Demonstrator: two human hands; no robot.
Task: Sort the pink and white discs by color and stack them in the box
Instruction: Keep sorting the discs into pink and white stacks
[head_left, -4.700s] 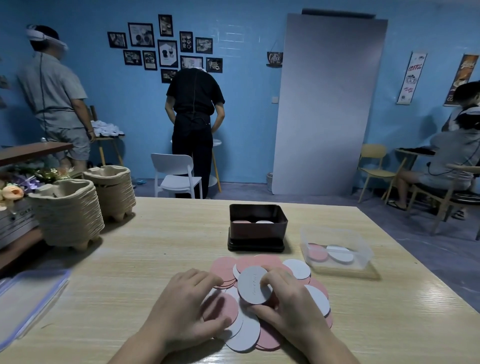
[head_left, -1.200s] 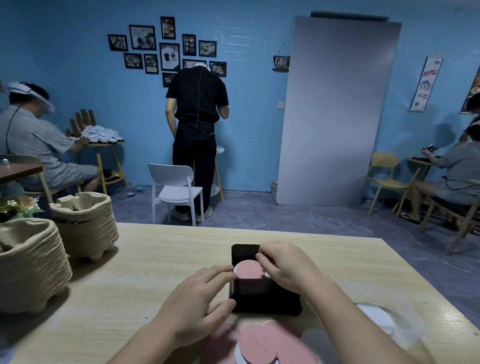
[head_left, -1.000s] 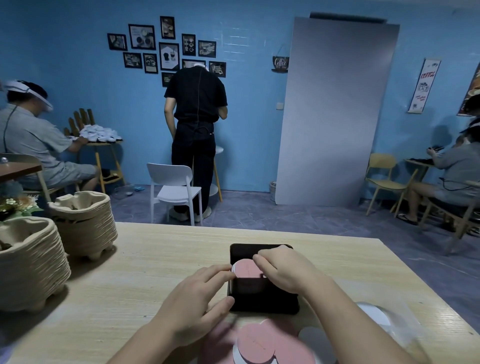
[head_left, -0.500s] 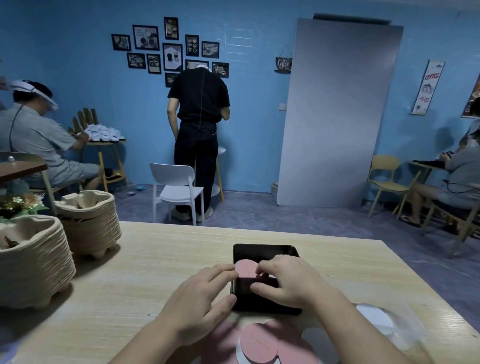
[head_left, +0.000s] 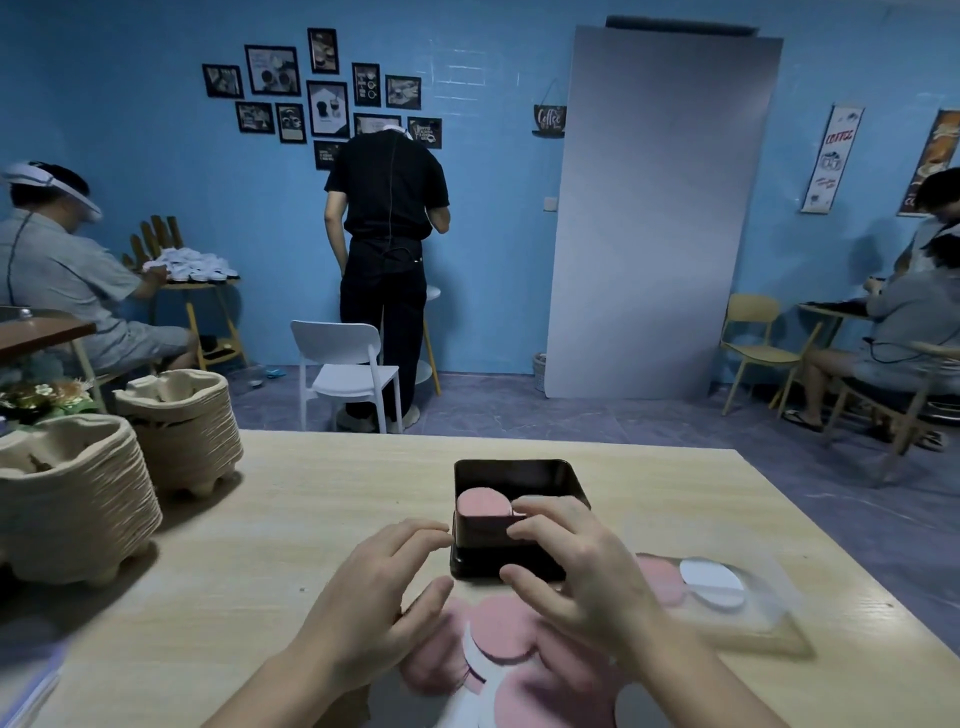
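A dark square box (head_left: 519, 470) stands on the wooden table (head_left: 311, 499), with a pink stack of discs (head_left: 480, 503) in its left half; the right half is hidden by my right hand. A loose pile of pink and white discs (head_left: 501, 636) lies at the near edge. My right hand (head_left: 576, 566) hovers over the box's front wall, fingers spread, holding nothing. My left hand (head_left: 374, 597) floats just left of the box, fingers apart and empty.
A clear plastic tray (head_left: 727, 597) with a white disc and a pink one sits right of the box. Two stacks of pulp cup carriers (head_left: 176, 426) stand at the table's left. Several people, chairs and small tables fill the room behind.
My right hand has drawn back from inside the box toward me, leaving the pink disc on the stack. My left hand stayed beside the box. The view tilted up since the earliest frame.
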